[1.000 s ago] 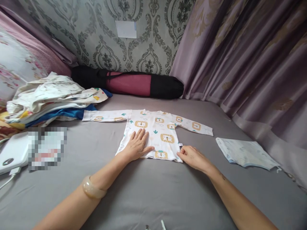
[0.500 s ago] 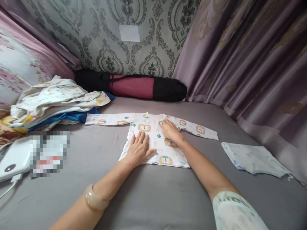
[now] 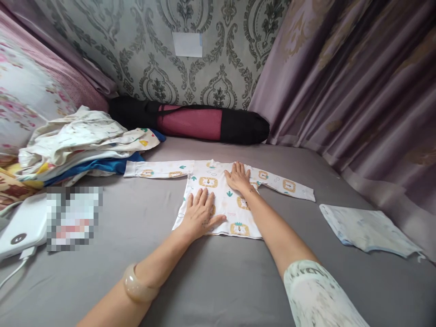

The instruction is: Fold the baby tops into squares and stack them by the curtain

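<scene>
A small white long-sleeved shirt [image 3: 218, 200] printed with yellow lion faces and green leaves lies spread flat, its sleeves stretched out to both sides. My left hand [image 3: 200, 212] rests flat on the lower left of its body, fingers apart. Higher up, near the right shoulder, my right hand [image 3: 238, 176] lies on the cloth with its fingers spread and holds nothing. The hands cover parts of the print, and my right forearm hides the shirt's lower right edge.
The grey sheet [image 3: 136, 254] lies under everything. At left are heaped clothes [image 3: 85, 136], a white power bank [image 3: 25, 229] with a cable, and a blurred-out item [image 3: 73, 222]. A black and red roll bag [image 3: 190, 122] lies behind; a folded pale garment [image 3: 368, 229] lies right.
My right hand has opened from curled fingers to a flat spread on the shirt and shifted slightly upward. My left hand stays in place on the cloth. The view has shifted slightly.
</scene>
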A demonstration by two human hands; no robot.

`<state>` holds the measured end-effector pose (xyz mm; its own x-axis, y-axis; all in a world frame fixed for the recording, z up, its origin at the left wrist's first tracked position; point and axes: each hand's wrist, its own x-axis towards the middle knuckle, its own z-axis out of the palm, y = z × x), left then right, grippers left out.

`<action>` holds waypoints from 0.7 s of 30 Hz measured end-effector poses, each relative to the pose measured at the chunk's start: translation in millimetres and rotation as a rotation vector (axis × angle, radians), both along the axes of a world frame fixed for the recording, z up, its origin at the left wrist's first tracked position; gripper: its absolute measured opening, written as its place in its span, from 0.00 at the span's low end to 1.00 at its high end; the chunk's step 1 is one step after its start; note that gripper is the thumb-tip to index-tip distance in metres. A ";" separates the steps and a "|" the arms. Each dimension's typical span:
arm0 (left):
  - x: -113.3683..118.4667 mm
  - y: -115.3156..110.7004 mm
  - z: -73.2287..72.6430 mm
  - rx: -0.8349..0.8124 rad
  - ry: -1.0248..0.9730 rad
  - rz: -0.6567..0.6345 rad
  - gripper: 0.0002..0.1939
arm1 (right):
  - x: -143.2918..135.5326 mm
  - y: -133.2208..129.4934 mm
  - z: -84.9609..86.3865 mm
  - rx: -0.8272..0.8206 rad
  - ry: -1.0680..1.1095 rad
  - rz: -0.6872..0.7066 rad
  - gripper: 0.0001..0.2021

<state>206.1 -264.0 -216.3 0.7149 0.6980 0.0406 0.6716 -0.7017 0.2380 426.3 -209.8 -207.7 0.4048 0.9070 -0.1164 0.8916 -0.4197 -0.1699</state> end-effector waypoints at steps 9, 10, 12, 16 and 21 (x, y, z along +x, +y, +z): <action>2.3 5.0 -17.9 0.142 -0.076 0.220 0.32 | -63.9 16.7 9.2 0.089 0.052 0.424 0.31; 1.9 4.7 -18.4 0.130 -0.052 0.224 0.34 | -68.1 20.8 8.0 0.083 0.069 0.430 0.31; 1.8 3.5 -17.7 0.114 0.003 0.224 0.38 | -71.6 28.3 5.2 0.086 0.085 0.394 0.32; 2.2 1.1 -14.5 0.130 0.068 0.219 0.46 | -69.1 35.3 -1.1 0.099 0.102 0.331 0.31; 1.0 1.3 -12.8 0.121 0.086 0.206 0.51 | -65.7 36.5 -4.6 0.158 0.160 0.351 0.30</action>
